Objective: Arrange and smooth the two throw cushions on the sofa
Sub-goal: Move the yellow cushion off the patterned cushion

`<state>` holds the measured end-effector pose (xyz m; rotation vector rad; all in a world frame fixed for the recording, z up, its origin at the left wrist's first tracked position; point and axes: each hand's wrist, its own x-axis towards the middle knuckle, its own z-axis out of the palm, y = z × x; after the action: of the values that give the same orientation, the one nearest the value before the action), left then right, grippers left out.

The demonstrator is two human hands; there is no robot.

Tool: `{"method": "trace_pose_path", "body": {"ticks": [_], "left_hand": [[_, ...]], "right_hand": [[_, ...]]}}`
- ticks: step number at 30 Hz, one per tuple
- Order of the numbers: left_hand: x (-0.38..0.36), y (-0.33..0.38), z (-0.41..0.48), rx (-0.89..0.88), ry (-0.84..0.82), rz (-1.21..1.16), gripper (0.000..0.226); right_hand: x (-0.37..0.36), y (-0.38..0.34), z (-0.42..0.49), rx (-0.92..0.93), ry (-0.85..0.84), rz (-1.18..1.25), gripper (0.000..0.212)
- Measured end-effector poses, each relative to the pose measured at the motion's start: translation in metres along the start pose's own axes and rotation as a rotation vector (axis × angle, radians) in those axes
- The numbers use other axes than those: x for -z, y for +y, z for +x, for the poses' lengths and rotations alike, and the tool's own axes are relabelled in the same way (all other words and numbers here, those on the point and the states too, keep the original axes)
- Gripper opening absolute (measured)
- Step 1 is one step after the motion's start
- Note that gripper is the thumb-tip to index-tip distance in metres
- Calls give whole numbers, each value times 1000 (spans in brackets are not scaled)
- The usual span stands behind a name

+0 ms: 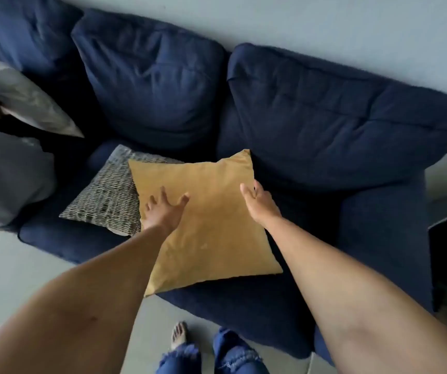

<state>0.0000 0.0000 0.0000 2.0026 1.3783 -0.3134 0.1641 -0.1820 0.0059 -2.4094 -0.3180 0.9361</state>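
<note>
- Yellow cushion (206, 220) lies flat on sofa (378, 211) seat, overlapping woven cushion (106, 195)
- left hand (163, 209) spread wide on it; right hand (260, 203) open at its edge, holding nothing
- grip both side edges; lift clear before standing it against backrest

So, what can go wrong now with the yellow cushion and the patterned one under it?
The yellow cushion overhangs the front edge of the sofa; a push from the left hand or right hand might slide it to the floor. It also covers part of the patterned cushion, so pulling it could drag that one askew.
</note>
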Motion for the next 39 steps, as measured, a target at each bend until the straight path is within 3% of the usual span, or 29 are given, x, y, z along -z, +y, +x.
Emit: {"method": "trace_pose_path", "body": {"ticks": [7, 20, 26, 34, 39], "left_hand": [[-31, -40, 54, 109, 171, -84, 105], [-69, -46, 92, 8, 268, -392, 104], [-58, -11, 69, -134, 298, -511, 104], [-61, 97, 32, -562, 249, -649, 100], [-73, 168, 45, -772, 269, -572, 98]], "right_hand": [[-52, 34, 63, -57, 39, -13, 78], [-94, 60, 113, -47, 164, 127, 84], [-71, 58, 85, 31, 289, 322, 86], [18, 93, 45, 139, 766, 600, 81], [70, 117, 55, 229, 965, 646, 80]]}}
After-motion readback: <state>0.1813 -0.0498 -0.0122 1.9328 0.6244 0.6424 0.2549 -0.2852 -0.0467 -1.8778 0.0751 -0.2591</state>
